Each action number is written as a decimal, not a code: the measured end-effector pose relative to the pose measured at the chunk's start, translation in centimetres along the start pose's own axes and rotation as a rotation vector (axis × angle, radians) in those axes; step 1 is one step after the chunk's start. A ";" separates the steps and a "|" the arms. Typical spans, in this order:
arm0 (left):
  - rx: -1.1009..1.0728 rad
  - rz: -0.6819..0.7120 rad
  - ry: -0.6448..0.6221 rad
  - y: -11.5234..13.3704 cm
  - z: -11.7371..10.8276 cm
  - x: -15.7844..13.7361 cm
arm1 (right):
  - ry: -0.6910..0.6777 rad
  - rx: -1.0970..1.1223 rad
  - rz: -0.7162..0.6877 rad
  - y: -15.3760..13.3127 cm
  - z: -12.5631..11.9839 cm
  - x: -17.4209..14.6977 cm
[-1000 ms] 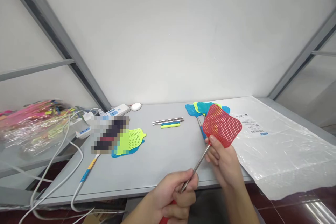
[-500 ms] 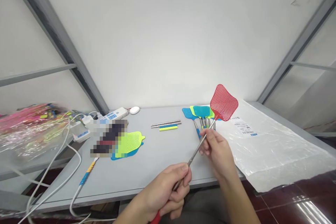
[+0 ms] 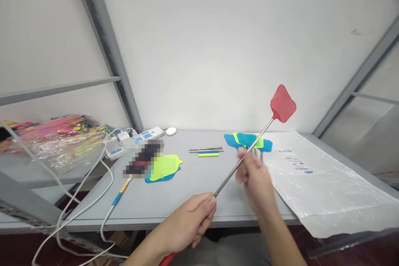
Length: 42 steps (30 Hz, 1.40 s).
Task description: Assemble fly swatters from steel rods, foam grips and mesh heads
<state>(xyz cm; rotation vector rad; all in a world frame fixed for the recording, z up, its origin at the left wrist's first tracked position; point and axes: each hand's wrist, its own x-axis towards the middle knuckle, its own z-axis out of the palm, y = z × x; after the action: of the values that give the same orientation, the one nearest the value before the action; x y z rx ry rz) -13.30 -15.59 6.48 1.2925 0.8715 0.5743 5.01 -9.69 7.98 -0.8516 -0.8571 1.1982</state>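
Note:
A red fly swatter (image 3: 283, 104) with a metal shaft slants up to the right across the front of the table. My left hand (image 3: 191, 222) is closed round the lower shaft, and part of the red handle shows below it. Slightly blurred, my right hand (image 3: 255, 178) pinches the shaft about midway. Behind it lies a group of blue and green fly swatters (image 3: 246, 139), their shafts partly hidden by my right hand. Metal rods (image 3: 205, 149) and a yellow-green tube (image 3: 208, 155) lie at the middle back.
Loose green (image 3: 170, 164) and blue swatter heads lie on the table's left, beside a pixelated object (image 3: 145, 158). A power strip (image 3: 149, 135) and white cables (image 3: 107, 166) run along the left. A white plastic bag (image 3: 324, 187) covers the right side.
More of the metal shaft shows between the red head and my left hand, and the head has moved up and right. The whole view has shifted a little.

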 end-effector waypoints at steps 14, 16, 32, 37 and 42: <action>0.802 0.018 0.172 1.2 -2.2 -0.7 | 0.162 0.026 -0.111 -1.9 -5.0 2.0; 0.900 0.037 0.212 1.0 -2.0 -0.6 | -0.015 -0.060 0.066 -0.3 -3.9 0.2; 1.328 0.377 0.563 -2.3 -7.0 -0.8 | 0.128 0.037 -0.138 -3.1 -7.1 1.5; 1.234 0.578 0.603 -2.4 -5.7 -0.1 | 0.034 -0.010 -0.157 -1.4 -5.3 0.3; 1.174 0.589 0.537 -2.4 -4.5 0.4 | -0.166 -0.199 0.006 0.8 -3.7 -2.0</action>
<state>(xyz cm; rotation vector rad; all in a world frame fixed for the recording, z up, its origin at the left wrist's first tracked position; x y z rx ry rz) -16.98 -13.13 3.90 2.5811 1.3569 0.9481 7.67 -11.92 5.47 -0.9239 -1.1235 1.2149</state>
